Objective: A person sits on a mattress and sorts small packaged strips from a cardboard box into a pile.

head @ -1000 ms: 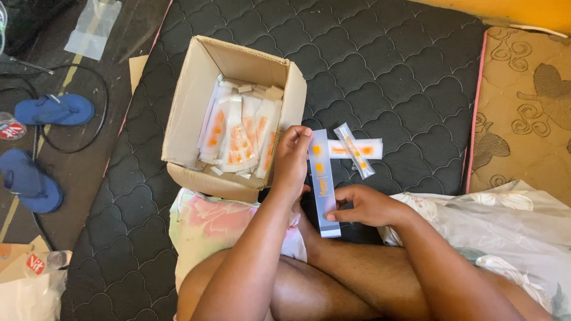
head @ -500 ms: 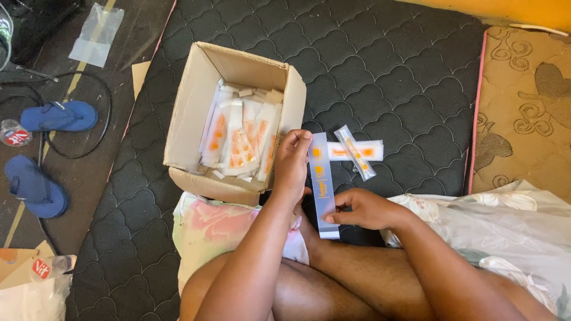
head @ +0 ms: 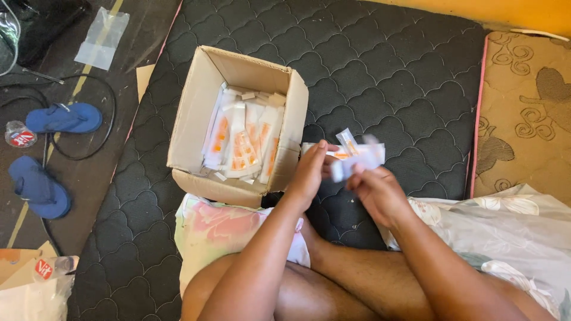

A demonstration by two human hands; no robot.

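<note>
At nine o'clock in our view we see two blue sandals (head: 64,117) lying on the dark floor, with a black cable (head: 89,83) looping round the upper one and a clear plastic bag (head: 102,37) up at eleven o'clock.

Moving right, an open cardboard box (head: 196,113) sits on the black quilted mattress (head: 386,71), its mouth facing us. Inside it we see white and orange packets (head: 241,139) stacked upright, their long sides running roughly from six to twelve o'clock.

Just past the box's right wall comes our left hand (head: 309,172), forearm rising from six o'clock, its fingers curled and pinching one end of a small white box (head: 361,161). That box is blurred (it is caught mid-motion), yet we can tell its long axis lies nearly level, from nine to three o'clock, tilted slightly up at the right. It hangs above the mattress, just right of the cardboard box.

Our right hand (head: 377,190) grips the other end from below, fingers bent round it, forearm reaching in from five o'clock. Behind the hands, a few more packets (head: 345,145) lie on the mattress.

At three o'clock lies a patterned tan mat (head: 526,113), with a pale sheet (head: 511,232) below it.
</note>
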